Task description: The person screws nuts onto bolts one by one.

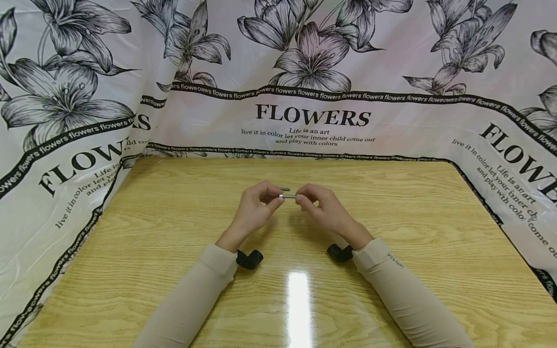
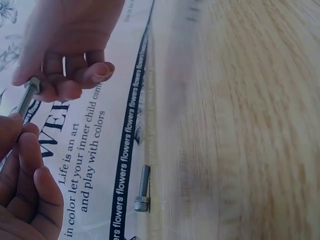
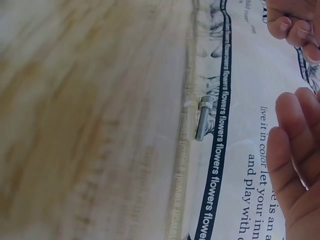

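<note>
Both hands were clamped on the same metal bolt [image 1: 290,196]: the left hand [image 1: 255,206], at 9 o'clock, pinched one end between thumb and fingers, and the right hand [image 1: 325,208], at 3 o'clock, pinched the other, where a hexagonal piece [image 2: 33,84] showed. The bolt lay level between them, above the wood-grain table [image 1: 152,232]. A second bolt [image 2: 143,190] rested on the tabletop just beyond, toward 11 o'clock. Black curved pieces [image 1: 249,259] sat by the cuffs at 7 and 5 o'clock, and a floral cloth [image 1: 313,116] hung at 12
</note>
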### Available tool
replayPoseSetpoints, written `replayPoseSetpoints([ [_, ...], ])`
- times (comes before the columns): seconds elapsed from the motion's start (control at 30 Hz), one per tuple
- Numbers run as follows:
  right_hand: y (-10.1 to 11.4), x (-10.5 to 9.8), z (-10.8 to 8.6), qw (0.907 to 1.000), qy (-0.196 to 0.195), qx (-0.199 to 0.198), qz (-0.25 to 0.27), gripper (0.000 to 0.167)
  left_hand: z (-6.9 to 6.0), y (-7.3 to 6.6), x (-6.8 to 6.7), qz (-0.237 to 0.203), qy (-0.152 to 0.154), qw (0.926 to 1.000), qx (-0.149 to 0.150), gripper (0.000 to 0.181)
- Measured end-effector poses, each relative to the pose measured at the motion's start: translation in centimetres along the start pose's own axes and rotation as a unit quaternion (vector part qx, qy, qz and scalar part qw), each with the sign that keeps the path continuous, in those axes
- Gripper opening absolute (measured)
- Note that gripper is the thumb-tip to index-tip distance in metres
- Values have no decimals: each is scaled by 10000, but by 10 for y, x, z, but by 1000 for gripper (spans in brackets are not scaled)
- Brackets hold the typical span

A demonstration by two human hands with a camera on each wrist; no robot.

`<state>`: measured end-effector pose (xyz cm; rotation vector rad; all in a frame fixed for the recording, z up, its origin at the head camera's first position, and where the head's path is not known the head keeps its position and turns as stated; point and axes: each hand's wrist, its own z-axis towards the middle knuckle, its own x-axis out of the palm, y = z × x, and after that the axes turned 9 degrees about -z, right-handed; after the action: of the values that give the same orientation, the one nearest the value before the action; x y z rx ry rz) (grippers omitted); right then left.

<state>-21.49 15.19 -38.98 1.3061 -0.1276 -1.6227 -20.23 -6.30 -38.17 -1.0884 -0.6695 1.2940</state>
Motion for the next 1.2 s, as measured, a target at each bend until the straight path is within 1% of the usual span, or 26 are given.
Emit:
replayPoseSetpoints([
  [0.1,1,0,0,9999,81,118,39,13,0,1,0,11,5,10000,-24,6],
  [0.23,0,0,-1,9998,106,186,45,13,0,0,1,22,-16,10000,-58,6],
  [0.37,-2,1,-2,9999,54,115,50,30,-1,-1,0,40,-46,9999,-92,7],
  [0.4,-2,1,-2,10000,26,58,63,31,-1,-1,0,50,-50,9999,-102,7],
  [0.57,-3,2,-1,9994,-96,-265,176,20,-1,-1,0,44,-46,9999,-95,7],
  [0.67,-2,2,-1,9996,-75,-232,130,13,-1,-1,0,29,-66,9999,-81,6],
  [0.73,-1,2,-1,9999,-20,-94,85,10,-1,-1,0,26,-73,9999,-77,7],
  [0.87,1,1,-1,9998,94,183,-15,17,-1,-2,1,27,-56,10000,-77,7],
  [0.97,2,0,-1,9995,139,269,-7,21,-1,-1,1,26,-53,10000,-72,7],
  [1.07,2,0,-2,9995,139,275,36,19,-1,0,1,0,-68,10000,-61,7],
  [1.2,2,1,-3,9998,48,185,56,27,0,1,0,-9,-85,9999,-61,7],
])
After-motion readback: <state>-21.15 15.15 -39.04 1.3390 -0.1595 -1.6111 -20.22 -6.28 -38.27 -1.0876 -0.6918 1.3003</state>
